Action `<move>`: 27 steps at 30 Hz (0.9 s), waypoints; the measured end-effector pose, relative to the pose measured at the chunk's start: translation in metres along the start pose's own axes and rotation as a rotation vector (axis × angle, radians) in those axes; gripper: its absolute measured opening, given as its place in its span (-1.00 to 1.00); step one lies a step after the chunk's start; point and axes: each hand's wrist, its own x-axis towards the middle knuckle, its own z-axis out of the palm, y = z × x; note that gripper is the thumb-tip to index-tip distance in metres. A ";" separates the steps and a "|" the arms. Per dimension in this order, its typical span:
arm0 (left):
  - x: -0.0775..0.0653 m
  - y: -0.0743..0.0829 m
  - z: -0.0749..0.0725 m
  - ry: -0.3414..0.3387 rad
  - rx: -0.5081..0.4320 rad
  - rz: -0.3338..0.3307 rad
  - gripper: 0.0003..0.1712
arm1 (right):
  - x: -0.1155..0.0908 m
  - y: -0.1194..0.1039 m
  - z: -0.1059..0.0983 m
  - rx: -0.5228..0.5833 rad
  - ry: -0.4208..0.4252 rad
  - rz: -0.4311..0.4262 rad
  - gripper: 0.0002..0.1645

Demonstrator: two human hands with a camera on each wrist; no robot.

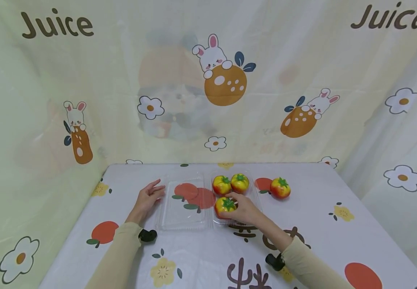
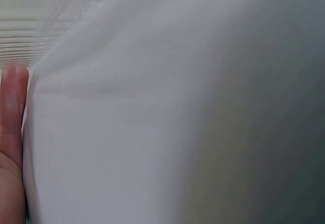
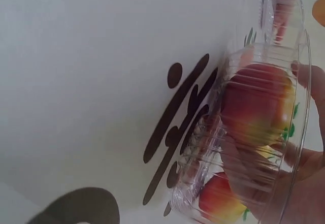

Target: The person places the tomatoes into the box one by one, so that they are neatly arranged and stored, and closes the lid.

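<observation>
Head view, lower centre: right hand (image 1: 244, 209) has thumb and fingers curled round the held fruit (image 1: 225, 206), which sits inside the clear tray (image 1: 256, 197). Two more fruits (image 1: 221, 185) sit behind it, upper part of tray. Open lid (image 1: 184, 218) lies left of tray. Left hand (image 1: 148, 201) at lid's left edge, fingers loosely extended, holding nothing; contact unclear. Loose fruit (image 1: 280, 189) on table (image 1: 309, 188), right of tray.

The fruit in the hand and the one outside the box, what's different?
The held fruit is in the grip of the right hand; the lone fruit is untouched. The held fruit is inside the clear box; the lone fruit sits outside it. Both are red and yellow with green leaves.
</observation>
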 end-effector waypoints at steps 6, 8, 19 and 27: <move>0.000 -0.001 0.000 -0.003 -0.009 0.008 -0.34 | 0.001 0.000 -0.006 -0.004 -0.009 -0.008 -0.20; 0.000 -0.001 0.000 -0.003 -0.008 0.013 -0.35 | 0.002 0.001 -0.006 0.001 -0.014 -0.008 -0.21; 0.001 -0.002 -0.001 -0.008 0.001 0.021 -0.35 | 0.003 0.003 -0.011 0.049 -0.026 0.016 -0.15; 0.000 -0.002 -0.001 -0.012 -0.006 0.024 -0.35 | 0.002 0.000 -0.021 0.055 -0.034 -0.014 -0.14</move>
